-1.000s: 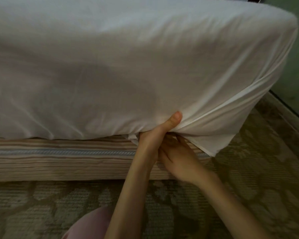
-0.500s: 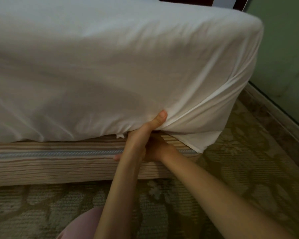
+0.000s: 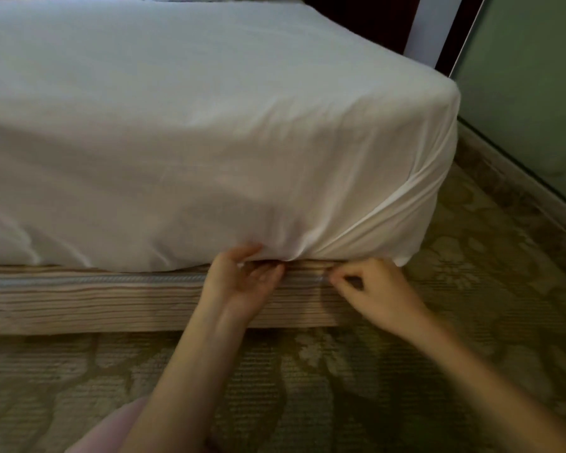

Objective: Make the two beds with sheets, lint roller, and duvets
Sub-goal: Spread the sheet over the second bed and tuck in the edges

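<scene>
Sheet (image 3: 209, 142) on bed (image 3: 111, 305); left hand (image 3: 242, 286) pinches hem near bed corner; right hand (image 3: 376, 289) fingers curled, grip unclear. Lint roller, duvets to come.

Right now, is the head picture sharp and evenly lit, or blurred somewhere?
Head view: dim, soft light with no glare; the sheet is brightest on top; the right hand is motion-blurred; the carpet is dim and soft toward the bottom edge.

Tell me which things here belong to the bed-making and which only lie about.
Job: white sheet; striped bed base; left hand gripping the sheet's hem; right hand, fingers curled.
Around: patterned carpet; green wall.
</scene>
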Action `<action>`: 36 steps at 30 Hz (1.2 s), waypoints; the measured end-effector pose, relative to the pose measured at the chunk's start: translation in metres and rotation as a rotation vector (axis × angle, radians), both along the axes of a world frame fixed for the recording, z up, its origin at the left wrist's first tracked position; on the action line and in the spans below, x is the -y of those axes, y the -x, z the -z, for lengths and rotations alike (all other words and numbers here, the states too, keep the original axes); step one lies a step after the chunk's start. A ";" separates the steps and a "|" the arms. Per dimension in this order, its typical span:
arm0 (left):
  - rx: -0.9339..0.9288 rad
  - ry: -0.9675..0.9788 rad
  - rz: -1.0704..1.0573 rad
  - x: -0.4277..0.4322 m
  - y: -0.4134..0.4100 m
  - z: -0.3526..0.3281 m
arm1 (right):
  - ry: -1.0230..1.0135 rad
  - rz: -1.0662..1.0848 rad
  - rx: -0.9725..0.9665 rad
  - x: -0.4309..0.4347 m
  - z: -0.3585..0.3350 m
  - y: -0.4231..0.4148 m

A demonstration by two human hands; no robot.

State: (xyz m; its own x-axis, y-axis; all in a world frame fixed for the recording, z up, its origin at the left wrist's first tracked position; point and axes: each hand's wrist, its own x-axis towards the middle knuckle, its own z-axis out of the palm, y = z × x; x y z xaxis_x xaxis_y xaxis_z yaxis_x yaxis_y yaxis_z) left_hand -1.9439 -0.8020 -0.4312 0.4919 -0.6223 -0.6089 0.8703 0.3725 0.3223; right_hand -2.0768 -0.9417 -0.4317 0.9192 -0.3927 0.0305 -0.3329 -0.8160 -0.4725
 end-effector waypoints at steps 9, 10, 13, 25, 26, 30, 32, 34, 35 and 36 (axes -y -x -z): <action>-0.102 0.164 -0.280 -0.016 -0.009 0.006 | 0.011 0.033 -0.200 0.054 0.010 0.028; -0.104 0.178 -0.306 -0.014 -0.010 0.008 | 0.012 -0.039 -0.241 0.057 0.014 0.031; -0.087 0.235 -0.347 -0.007 -0.016 0.016 | -0.039 -0.102 -0.269 0.069 0.024 0.024; 0.005 0.132 -0.270 -0.009 0.005 0.008 | 0.187 0.206 -0.170 0.076 0.036 -0.006; -0.004 0.120 -0.262 -0.012 0.005 0.008 | 0.217 0.255 -0.147 0.075 0.038 -0.005; 0.001 0.097 -0.264 -0.009 0.005 0.005 | 0.151 0.555 0.046 0.084 0.045 -0.017; 0.020 0.102 -0.257 -0.002 0.008 0.005 | 0.020 0.728 0.190 0.100 0.042 -0.025; 0.030 0.114 -0.256 0.005 0.011 0.008 | -0.182 0.724 0.251 0.110 0.038 -0.032; 0.041 0.127 -0.260 0.007 0.011 0.009 | -0.272 0.703 0.253 0.112 0.038 -0.035; 0.052 0.140 -0.265 0.009 0.010 0.009 | -0.325 0.702 0.242 0.110 0.040 -0.037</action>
State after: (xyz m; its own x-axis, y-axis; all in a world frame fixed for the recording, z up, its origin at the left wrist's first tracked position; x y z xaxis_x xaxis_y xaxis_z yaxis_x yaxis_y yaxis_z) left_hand -1.9541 -0.8111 -0.4406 0.6768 -0.5444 -0.4955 0.7204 0.6283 0.2936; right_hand -2.0394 -1.0520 -0.4713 0.4372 -0.8992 -0.0178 -0.5748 -0.2642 -0.7745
